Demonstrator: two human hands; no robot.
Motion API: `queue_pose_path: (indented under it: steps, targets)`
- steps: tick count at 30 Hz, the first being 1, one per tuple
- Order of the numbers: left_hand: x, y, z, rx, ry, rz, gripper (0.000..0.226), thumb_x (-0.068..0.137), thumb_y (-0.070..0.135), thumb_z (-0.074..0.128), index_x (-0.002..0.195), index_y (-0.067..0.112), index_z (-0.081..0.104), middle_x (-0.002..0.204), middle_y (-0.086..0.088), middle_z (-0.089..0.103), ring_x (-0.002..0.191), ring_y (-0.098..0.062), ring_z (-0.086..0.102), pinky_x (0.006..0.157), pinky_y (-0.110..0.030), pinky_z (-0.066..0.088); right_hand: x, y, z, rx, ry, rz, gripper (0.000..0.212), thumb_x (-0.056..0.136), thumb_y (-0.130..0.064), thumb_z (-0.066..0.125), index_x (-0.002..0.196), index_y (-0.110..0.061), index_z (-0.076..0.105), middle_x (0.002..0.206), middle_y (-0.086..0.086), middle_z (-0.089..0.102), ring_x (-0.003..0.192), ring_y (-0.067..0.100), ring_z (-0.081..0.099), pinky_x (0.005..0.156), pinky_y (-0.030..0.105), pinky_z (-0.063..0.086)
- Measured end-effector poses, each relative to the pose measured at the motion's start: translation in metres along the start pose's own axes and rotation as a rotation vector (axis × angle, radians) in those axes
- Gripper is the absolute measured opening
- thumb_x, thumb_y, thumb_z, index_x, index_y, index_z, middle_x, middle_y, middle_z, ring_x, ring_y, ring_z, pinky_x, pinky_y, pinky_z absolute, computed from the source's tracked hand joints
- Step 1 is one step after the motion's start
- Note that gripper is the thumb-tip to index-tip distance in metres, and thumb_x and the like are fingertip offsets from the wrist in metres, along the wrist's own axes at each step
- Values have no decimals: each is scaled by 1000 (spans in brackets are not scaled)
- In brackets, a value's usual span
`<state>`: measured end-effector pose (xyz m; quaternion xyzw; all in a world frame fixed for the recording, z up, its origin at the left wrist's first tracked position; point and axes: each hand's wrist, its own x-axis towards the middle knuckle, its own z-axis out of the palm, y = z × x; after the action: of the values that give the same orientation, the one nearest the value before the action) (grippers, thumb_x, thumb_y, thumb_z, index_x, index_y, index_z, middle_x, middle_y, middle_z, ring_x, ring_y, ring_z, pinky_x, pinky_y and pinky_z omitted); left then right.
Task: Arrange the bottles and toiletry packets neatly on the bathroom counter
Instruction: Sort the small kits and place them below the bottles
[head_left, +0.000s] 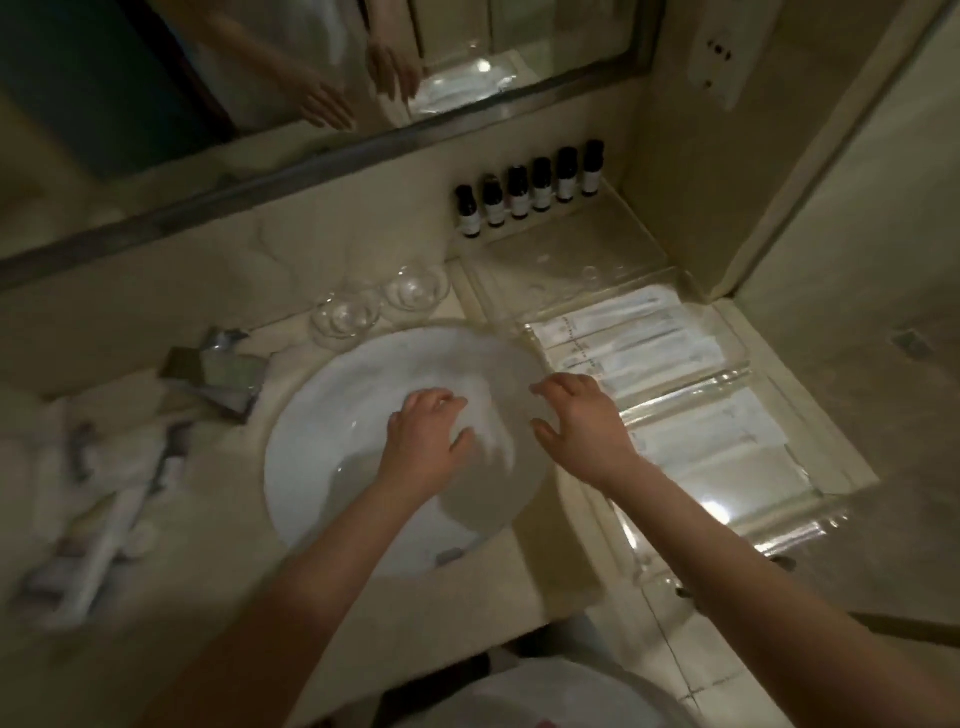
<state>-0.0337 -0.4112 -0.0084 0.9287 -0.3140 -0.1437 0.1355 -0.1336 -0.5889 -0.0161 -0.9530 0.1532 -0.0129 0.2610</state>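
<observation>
Hovering at the middle of the view, the left hand (426, 431) hangs over the bowl of the round white ceramic basin (311, 395), its fingers loosely bent and a little apart, holding nothing. Whether its fingertips touch the bowl cannot be told. The right hand (582, 421) is just beside it at three o'clock, over the basin's right rim, with its fingers spread, slightly crooked and also gripping nothing.

Six small dark bottles (530, 189) with black caps and pale labels stand upright in a close row against the wall at one o'clock from the basin, on the beige stone counter (218, 530). In front of them, running from one o'clock down to four o'clock, lies a clear ridged plastic tray (748, 371) with several compartments. Flat white toiletry packets (623, 343) lie side by side in its middle compartment, just beyond the right hand, and more lie in the nearer one.

Two clear drinking glasses (379, 301) sit close together at twelve o'clock from the basin. A chrome angular tap (218, 369) juts in at ten o'clock. Blurred pale tubes (104, 525) lie at nine o'clock. A framed wall mirror (311, 78) reflects both hands.
</observation>
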Motion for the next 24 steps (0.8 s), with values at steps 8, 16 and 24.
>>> queue_pose_path:
  steps: [8, 16, 24]
  targets:
    - [-84, -136, -45, -95, 47, -363, 49, 89, 35, 51, 133, 15, 46, 137, -6, 50, 127, -27, 43, 103, -30, 32, 46, -131, 67, -1, -326, -242, 44, 88, -29, 58, 129, -17, 50, 136, 6, 48, 122, 25, 46, 99, 37, 42]
    - [-159, -273, -68, -198, 71, -727, 52, 86, 33, 57, 133, 14, 45, 131, -13, 52, 113, -33, 53, 99, -41, 43, 75, -254, 143, -96, -545, -404, 51, 89, -29, 56, 136, -17, 42, 137, 11, 46, 121, 31, 47, 100, 39, 41]
    - [-176, -360, -86, -165, 59, -818, 40, 86, 31, 53, 122, 16, 49, 129, -11, 49, 119, -31, 43, 99, -41, 40, 114, -347, 219, -292, -665, -437, 46, 88, -29, 51, 132, -16, 43, 122, 13, 49, 109, 32, 51, 89, 41, 48]
